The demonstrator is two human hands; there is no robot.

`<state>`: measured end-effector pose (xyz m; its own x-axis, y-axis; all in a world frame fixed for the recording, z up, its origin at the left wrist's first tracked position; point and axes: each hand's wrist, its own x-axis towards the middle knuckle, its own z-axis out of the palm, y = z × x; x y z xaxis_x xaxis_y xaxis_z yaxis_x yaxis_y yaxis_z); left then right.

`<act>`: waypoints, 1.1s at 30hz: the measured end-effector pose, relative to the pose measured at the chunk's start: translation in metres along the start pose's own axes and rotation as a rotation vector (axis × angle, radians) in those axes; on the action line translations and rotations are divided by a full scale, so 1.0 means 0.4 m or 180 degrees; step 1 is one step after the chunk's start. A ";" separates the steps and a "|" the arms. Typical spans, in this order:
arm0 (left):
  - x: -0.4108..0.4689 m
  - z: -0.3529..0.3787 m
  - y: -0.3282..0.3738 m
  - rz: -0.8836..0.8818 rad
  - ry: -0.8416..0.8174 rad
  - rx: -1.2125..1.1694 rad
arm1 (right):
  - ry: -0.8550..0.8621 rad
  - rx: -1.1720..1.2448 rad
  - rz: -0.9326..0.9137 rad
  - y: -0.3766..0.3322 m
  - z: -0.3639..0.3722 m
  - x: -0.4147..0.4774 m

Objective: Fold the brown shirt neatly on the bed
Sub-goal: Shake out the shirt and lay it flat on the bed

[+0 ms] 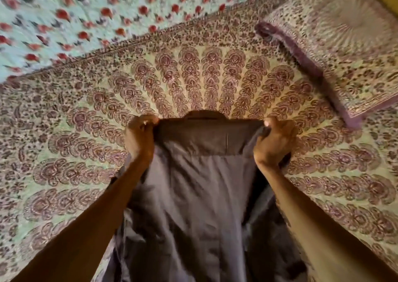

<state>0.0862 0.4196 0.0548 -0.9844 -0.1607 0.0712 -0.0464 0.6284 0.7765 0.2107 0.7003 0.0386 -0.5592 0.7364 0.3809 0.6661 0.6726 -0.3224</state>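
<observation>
The brown shirt (200, 187) hangs stretched between both hands over the bed (64, 131), back side toward me, its collar (204, 114) at the top edge. My left hand (140, 137) grips the shirt's left shoulder with curled fingers. My right hand (274, 140) grips the right shoulder the same way. The shirt's body runs down toward me between my forearms, wrinkled, and its lower end leaves the frame at the bottom.
A patterned maroon-and-cream bedsheet covers the bed. A matching pillow (344, 51) lies at the upper right. A pale quilt with red flowers (86, 12) lies along the far side, upper left.
</observation>
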 end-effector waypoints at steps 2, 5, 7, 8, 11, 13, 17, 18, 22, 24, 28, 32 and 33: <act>0.048 0.053 -0.018 0.0335 0.0302 -0.0075 | 0.0205 0.0193 0.0064 -0.012 0.072 0.034; 0.097 0.128 -0.096 0.0240 -0.0191 0.0340 | -0.0630 -0.0129 -0.0073 -0.017 0.175 0.049; 0.119 0.161 -0.150 -0.0121 -0.0684 0.0689 | -0.1274 -0.0392 -0.0096 -0.005 0.220 0.045; 0.134 0.171 -0.166 -0.0207 -0.0792 0.0765 | -0.1419 -0.0457 -0.0087 -0.002 0.236 0.048; 0.169 0.180 -0.159 0.0070 -0.0495 0.0576 | -0.1155 -0.0205 0.0014 -0.012 0.248 0.069; 0.188 0.182 -0.125 0.0267 -0.0026 0.0424 | -0.0574 0.0169 0.0048 -0.024 0.249 0.083; 0.192 0.213 -0.130 0.0495 -0.0093 0.0922 | -0.0561 0.0129 0.0058 -0.024 0.271 0.086; 0.194 0.228 -0.156 0.0447 -0.0496 0.1173 | -0.0876 -0.0111 0.0063 -0.019 0.282 0.080; 0.193 0.262 -0.171 0.0079 -0.1378 0.1819 | -0.1310 -0.0440 0.0025 -0.018 0.310 0.085; 0.203 0.272 -0.121 0.0156 -0.1367 0.1786 | -0.1316 -0.0362 -0.0259 -0.047 0.320 0.102; 0.255 0.319 -0.031 0.0159 -0.2420 0.1925 | -0.2512 -0.0155 -0.0689 -0.127 0.336 0.160; 0.290 0.360 0.028 -0.0078 -0.3616 0.2223 | -0.3665 0.0200 -0.0574 -0.186 0.349 0.211; 0.299 0.365 0.030 -0.0143 -0.3697 0.2100 | -0.3775 0.0439 -0.0470 -0.192 0.349 0.217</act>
<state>-0.0569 0.5192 -0.0187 -0.5370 0.3387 -0.7726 0.1690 0.9405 0.2949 0.0422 0.7227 -0.0247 -0.7798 0.2121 -0.5890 0.5395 0.7049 -0.4605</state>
